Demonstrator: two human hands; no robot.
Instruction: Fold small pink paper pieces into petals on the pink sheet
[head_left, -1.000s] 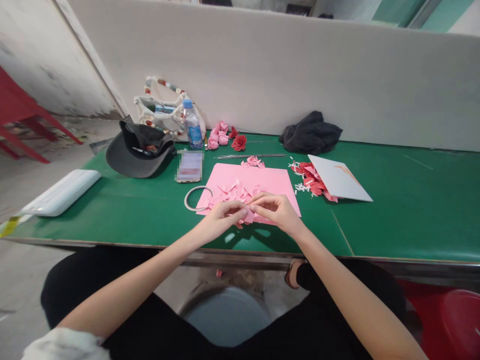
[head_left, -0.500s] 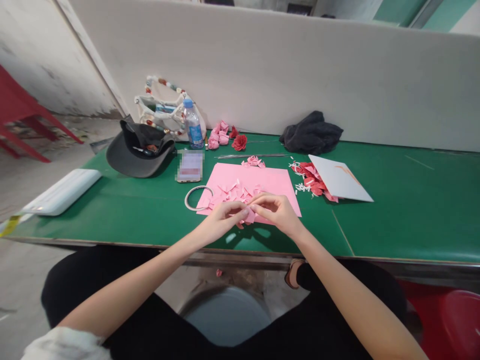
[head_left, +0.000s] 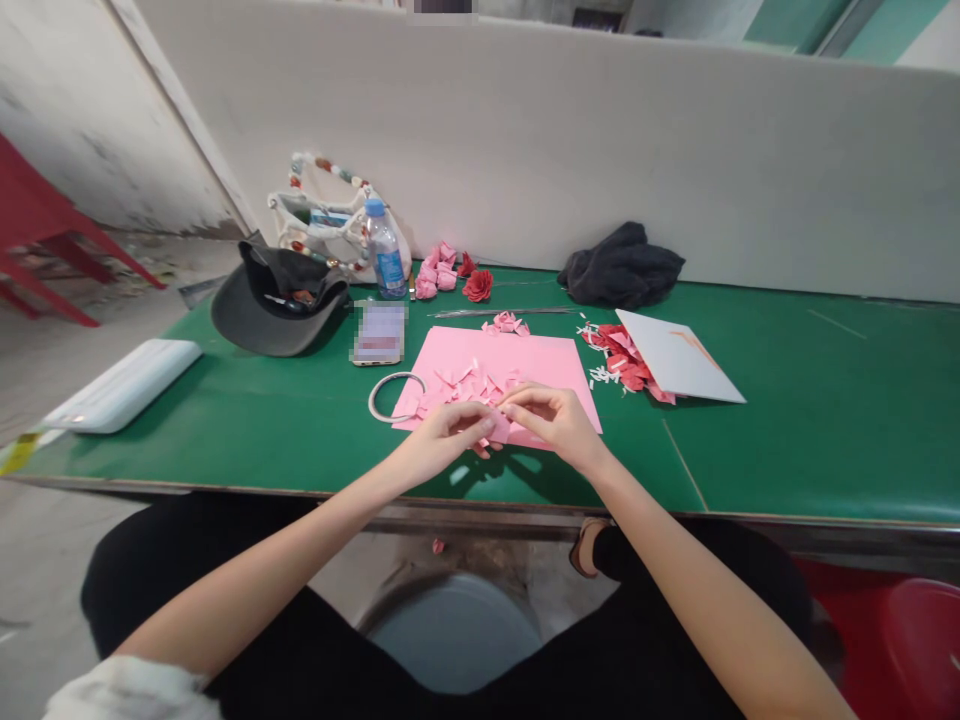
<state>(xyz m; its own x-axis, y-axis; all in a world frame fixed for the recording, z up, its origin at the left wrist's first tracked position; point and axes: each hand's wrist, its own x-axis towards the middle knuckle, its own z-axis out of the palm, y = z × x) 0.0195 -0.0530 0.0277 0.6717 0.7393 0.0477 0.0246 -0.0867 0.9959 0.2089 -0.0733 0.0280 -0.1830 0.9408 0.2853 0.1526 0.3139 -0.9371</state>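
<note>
Between my two hands is a small piece of pink paper [head_left: 498, 428], pinched at its edges above the front of the pink sheet. My left hand [head_left: 457, 430] closes thumb and fingers on its left side. From the right, my right hand [head_left: 553, 418] pinches it with thumb and forefinger, and the fingertips of both hands nearly meet. Several cut pink paper pieces [head_left: 469, 382] lie in a loose heap on the pink sheet [head_left: 540, 358] just beyond my hands. A roll of tape or ring [head_left: 373, 398] overlaps the sheet's left edge.
Behind the sheet lie thin wires [head_left: 499, 312], pink paper flowers [head_left: 435, 275] and a red paper flower [head_left: 478, 286]. Red paper scraps [head_left: 624, 360] sit partly under a white card [head_left: 686, 358]. A bottle [head_left: 388, 255], phone [head_left: 379, 332], cap [head_left: 277, 315] and black cloth [head_left: 624, 268] stand around.
Both hands stay almost in place, with only slight finger movement on the pink paper piece. The view has shifted very slightly.
</note>
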